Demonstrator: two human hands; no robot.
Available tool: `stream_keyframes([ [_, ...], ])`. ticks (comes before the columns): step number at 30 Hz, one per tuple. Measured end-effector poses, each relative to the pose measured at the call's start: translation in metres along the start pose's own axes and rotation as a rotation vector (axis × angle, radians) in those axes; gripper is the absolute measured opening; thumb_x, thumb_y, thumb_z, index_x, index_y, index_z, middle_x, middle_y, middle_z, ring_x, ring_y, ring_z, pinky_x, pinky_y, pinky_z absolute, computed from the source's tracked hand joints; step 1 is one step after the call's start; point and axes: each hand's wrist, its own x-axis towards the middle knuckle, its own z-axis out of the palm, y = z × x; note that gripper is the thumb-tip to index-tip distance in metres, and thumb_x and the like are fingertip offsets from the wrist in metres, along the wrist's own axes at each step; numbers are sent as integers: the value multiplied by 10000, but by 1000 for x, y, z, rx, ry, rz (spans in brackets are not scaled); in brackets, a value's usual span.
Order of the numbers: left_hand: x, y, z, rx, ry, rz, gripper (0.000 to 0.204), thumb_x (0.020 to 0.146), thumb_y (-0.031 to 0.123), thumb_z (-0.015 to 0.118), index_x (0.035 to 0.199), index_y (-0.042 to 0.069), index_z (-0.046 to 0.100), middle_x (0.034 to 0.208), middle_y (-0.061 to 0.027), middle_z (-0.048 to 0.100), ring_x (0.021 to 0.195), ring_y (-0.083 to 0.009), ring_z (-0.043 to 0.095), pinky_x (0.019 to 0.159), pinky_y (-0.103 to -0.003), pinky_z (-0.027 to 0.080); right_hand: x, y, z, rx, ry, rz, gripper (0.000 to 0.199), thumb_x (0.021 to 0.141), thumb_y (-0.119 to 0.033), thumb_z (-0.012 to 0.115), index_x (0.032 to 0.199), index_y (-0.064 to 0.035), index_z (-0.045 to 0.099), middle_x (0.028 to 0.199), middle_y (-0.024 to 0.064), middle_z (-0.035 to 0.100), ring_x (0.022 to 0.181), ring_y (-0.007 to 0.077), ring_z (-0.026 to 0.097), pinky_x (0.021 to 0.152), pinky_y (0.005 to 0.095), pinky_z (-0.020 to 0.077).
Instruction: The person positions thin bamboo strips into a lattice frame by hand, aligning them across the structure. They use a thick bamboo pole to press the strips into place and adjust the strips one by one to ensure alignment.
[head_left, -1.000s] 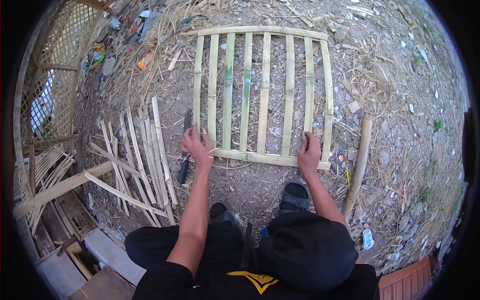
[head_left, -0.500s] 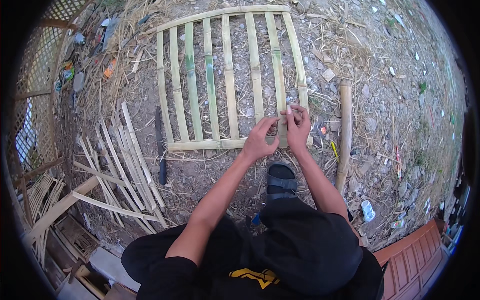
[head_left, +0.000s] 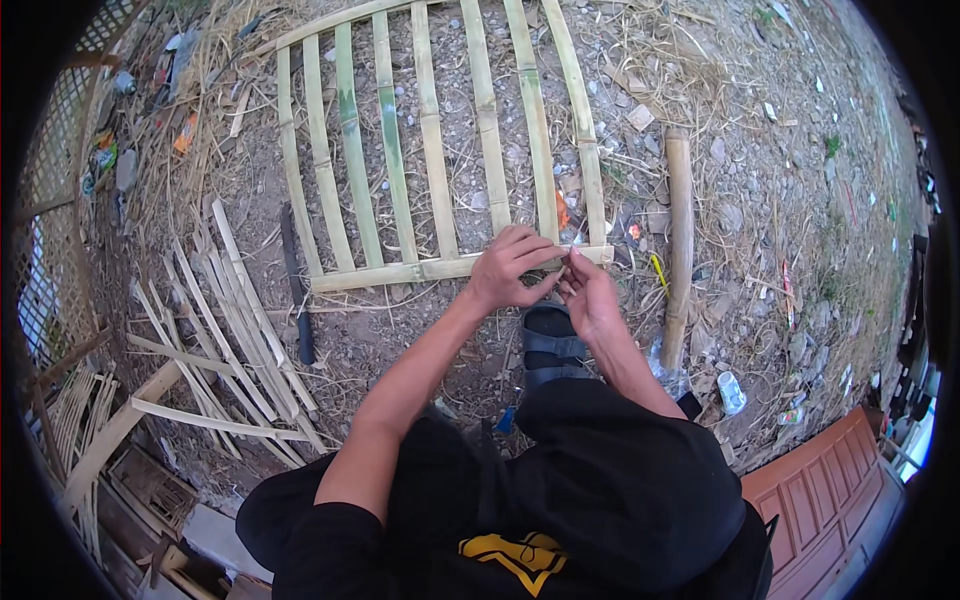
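A frame of pale green bamboo slats lies on the ground, its near rail [head_left: 440,268] running crosswise just beyond my feet. My left hand [head_left: 512,268] is over that rail, close to its right end, with thumb and fingers pinched inward. Beside it, my right hand [head_left: 592,292] is also curled in a pinch, and the fingertips of both hands meet over the rail near the second slat from the right [head_left: 538,150]. Whatever they hold there is too small to make out. Below the hands is a dark sandal [head_left: 552,345] on my foot.
A long dark-handled knife [head_left: 294,270] lies left of the frame, near a heap of split bamboo strips [head_left: 240,330]. To the right are a thick bamboo pole [head_left: 679,220], a yellow stick-like thing [head_left: 660,274] and a plastic cup [head_left: 731,393]. A reddish-brown panelled board [head_left: 820,490] sits lower right.
The right hand has come down from along the slat to the near rail, and the fingertips of both hands have come together. The whole scene has shifted up and left in view.
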Motion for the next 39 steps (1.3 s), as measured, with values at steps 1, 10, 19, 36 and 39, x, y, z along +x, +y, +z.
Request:
stream_keyframes([
  [1,-2,-1,0,-8,-12,8,344,682,119,822,1004,60,717,967,-69,694,879,-267,646,795,-379,523,-3,1,1,23,-21,41,156,969,-222,656,1011,-73,637,798,-30,590,712,75,517,617,249,391],
  [10,-7,-6,1,-83,-9,-7,245,704,26,794,942,57,744,967,-43,735,897,-252,664,794,-367,534,-5,2,4,228,-78,258,141,992,-218,596,999,-77,604,835,23,592,721,129,519,641,288,417],
  [19,1,-2,2,-22,-59,-168,106,762,87,769,866,81,748,869,-18,723,838,-202,627,796,-345,442,-18,-7,-26,-172,-17,71,206,998,-235,603,1060,-40,626,931,40,673,734,115,594,631,257,442],
  [36,-1,-1,0,177,-230,-15,119,718,173,817,804,128,748,873,16,651,835,-190,591,826,-377,412,-62,-35,-136,-354,205,-459,161,1003,-187,606,994,-30,640,804,34,677,610,64,575,549,203,399],
  [39,-3,-3,1,208,-242,36,154,736,173,810,851,115,727,903,6,646,861,-203,602,830,-390,420,-74,-39,-141,-370,193,-471,145,1002,-161,605,989,-20,635,801,31,664,613,59,561,560,203,407],
])
